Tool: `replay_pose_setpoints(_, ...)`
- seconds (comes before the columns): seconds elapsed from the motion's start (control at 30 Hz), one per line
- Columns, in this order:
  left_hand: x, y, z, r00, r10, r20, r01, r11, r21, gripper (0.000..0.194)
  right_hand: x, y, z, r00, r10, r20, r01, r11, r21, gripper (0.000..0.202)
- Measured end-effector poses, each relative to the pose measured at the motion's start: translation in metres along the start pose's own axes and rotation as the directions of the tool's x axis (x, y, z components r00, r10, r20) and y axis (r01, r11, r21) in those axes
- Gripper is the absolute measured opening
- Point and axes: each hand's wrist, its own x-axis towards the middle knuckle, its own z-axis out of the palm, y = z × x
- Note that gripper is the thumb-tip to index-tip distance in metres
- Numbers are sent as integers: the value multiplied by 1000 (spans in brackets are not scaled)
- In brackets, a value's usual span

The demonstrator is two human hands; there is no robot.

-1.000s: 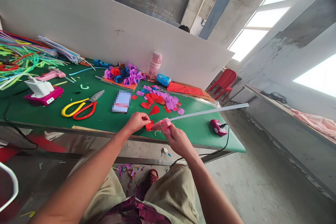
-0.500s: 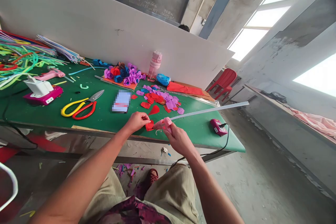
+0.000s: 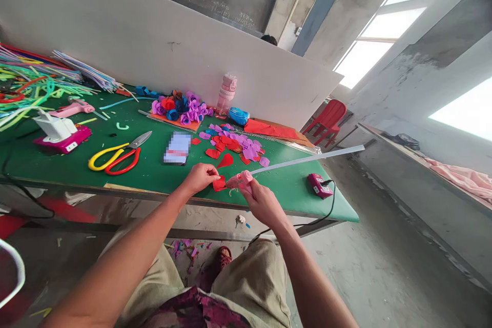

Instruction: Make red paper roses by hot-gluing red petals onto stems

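My left hand (image 3: pixel 200 177) pinches a small red petal (image 3: pixel 219 184) near the front edge of the green table (image 3: pixel 154 174). Closed around the handle of a pink glue gun (image 3: pixel 239 180) is my right hand (image 3: pixel 262 202). The gun's nozzle points left at the petal; whether they touch I cannot tell. A long translucent glue stick (image 3: pixel 307 159) juts from the gun's back toward the right. Just behind my hands lies a loose teardrop-shaped red petal (image 3: pixel 225 160). Farther back is a pile of purple and red petals (image 3: pixel 249 148).
Scissors (image 3: pixel 120 158) and a phone (image 3: pixel 177 147) lie to the left. Finished-looking flowers (image 3: pixel 184 108) sit by a pink bottle (image 3: pixel 226 93). A magenta power socket (image 3: pixel 320 186) with a black cord is at right; another socket (image 3: pixel 63 141) holds a white plug.
Almost nothing differs. Both hands, the petal and the glue gun keep nearly the same place, with only a tiny shift of the glue stick and the view.
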Motion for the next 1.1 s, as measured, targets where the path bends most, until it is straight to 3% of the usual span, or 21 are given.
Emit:
replay_pose_setpoints(0.43,0,0,0,1000,-4,-1,4,1000,-19,17,-2,1,2,1000,-8,-31,9,999,42,21)
replay_pose_setpoints(0.6,-1,0,0,1000,-13,0,13,999,-42,18,-6,16,8,993,41,-112,-7,956,292,24)
replay_pose_setpoints(0.73,-1,1,0,1000,-13,1,13,999,-47,17,-9,22,15,993,69,-99,-21,909,417,28)
replay_pose_setpoints(1.1,-1,2,0,1000,-2,-4,2,1000,-5,17,-7,6,18,996,6,-87,13,976,216,30)
